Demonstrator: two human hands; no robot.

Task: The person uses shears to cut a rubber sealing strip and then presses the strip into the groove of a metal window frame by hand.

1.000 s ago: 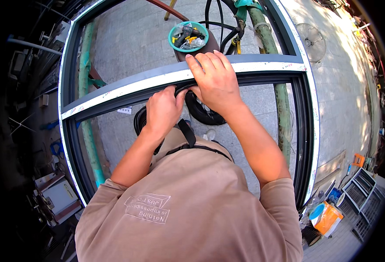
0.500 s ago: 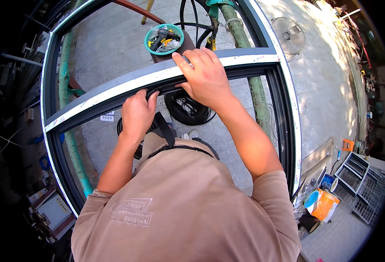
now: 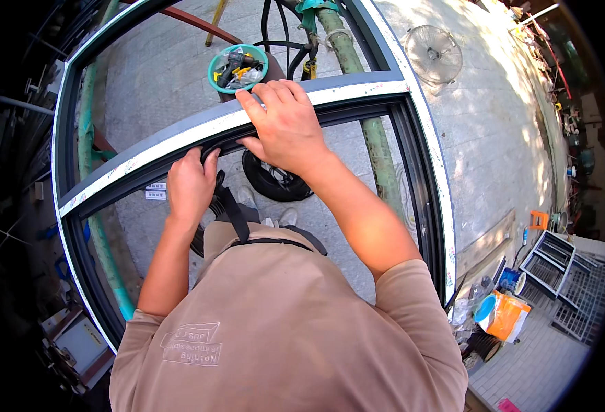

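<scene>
A large window frame (image 3: 172, 136) of dark grey metal with white film surrounds me, its crossbar running across in front. My right hand (image 3: 285, 127) grips this crossbar, fingers over the white top face and thumb against the black inner edge. To its left, my left hand (image 3: 191, 182) is closed, thumb and fingers pinching a thin black rubber strip (image 3: 210, 155) at the crossbar's inner groove. The strip's exact seating is hidden by the fingers. Below the hands, a black coil (image 3: 273, 180) lies on the floor.
Beyond the crossbar stands a teal basin (image 3: 264, 60) holding a drill and small parts. Green pipes (image 3: 379, 147) run beneath the frame. At right are a round fan grille (image 3: 433, 55), an orange bag (image 3: 505, 316) and metal racks (image 3: 551, 259). A black strap (image 3: 234, 215) hangs at my waist.
The view has shifted, so the frame and basin appear farther left. Both hands keep nearly the same places on the crossbar, with the left still pinching the strip.
</scene>
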